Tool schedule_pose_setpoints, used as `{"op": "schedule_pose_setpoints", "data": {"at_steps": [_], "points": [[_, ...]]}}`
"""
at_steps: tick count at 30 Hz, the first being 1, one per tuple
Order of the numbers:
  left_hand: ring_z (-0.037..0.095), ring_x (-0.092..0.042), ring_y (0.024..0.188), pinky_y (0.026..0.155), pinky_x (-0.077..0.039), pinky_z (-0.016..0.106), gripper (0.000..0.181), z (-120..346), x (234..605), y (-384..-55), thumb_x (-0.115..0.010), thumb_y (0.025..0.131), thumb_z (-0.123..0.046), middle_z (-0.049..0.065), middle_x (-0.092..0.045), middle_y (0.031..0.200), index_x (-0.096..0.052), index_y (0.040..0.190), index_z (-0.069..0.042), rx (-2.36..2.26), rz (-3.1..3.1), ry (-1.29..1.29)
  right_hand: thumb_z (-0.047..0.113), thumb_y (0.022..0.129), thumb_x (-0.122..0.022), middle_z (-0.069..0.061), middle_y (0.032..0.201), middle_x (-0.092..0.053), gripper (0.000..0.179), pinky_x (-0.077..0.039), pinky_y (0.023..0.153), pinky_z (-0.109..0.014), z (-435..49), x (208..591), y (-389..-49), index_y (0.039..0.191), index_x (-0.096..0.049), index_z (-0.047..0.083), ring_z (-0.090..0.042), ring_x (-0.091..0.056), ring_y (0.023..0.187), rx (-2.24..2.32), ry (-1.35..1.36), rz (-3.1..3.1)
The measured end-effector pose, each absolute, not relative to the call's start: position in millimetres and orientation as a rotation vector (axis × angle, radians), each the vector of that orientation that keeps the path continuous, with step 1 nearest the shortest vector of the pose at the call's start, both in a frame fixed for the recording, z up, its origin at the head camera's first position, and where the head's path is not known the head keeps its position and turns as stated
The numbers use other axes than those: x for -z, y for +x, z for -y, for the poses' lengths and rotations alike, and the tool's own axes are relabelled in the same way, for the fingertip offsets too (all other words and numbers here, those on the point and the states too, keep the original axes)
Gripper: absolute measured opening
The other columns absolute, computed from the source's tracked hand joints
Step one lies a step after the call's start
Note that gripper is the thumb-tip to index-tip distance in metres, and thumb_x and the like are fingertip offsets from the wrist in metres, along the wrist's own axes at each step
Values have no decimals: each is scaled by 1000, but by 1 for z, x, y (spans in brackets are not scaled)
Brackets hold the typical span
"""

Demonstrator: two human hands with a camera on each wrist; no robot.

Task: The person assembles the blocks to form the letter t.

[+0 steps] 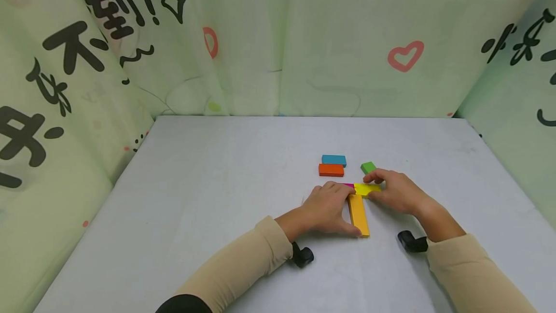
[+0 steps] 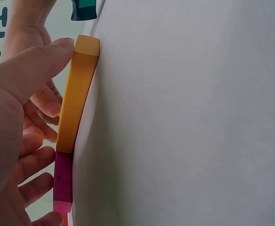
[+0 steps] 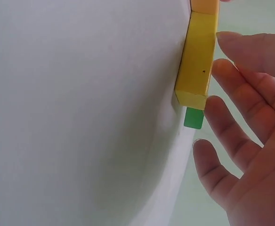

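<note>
An orange block lies lengthwise on the table, with a magenta block and a yellow block across its far end, forming a T. My left hand spans the orange block from the left. Its thumb is at the near end and its fingers reach to the magenta block, largely covering that block in the head view. From the right, my right hand pinches the yellow block, thumb on the near side and fingers at the far side. Just beyond those fingertips sits a green block, partly hidden.
Behind the T, a blue block and a red-orange block lie side by side. The white table is bordered by pale green curtains. Black wrist cameras hang by both sleeves.
</note>
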State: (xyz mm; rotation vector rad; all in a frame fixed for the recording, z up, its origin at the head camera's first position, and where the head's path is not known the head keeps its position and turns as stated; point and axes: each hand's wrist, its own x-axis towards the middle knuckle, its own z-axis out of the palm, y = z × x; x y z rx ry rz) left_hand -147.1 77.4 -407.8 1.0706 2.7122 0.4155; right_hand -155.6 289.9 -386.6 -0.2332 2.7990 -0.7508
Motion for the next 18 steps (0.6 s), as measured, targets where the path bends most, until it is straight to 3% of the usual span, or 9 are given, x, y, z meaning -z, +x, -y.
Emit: {"op": "schedule_pose_setpoints", "data": {"at_steps": [18], "points": [[11,-40,132,101,-38,33,80,-72,407,-153,-76,80,-60,-10,-53,138,-51,143,-18,-605,-2629,1068,14,88,-76,-12,111,-65,34,-45,93,-57,-281,385,-148,117,-65,0,-35,-55,104,759,-352,-2827]]}}
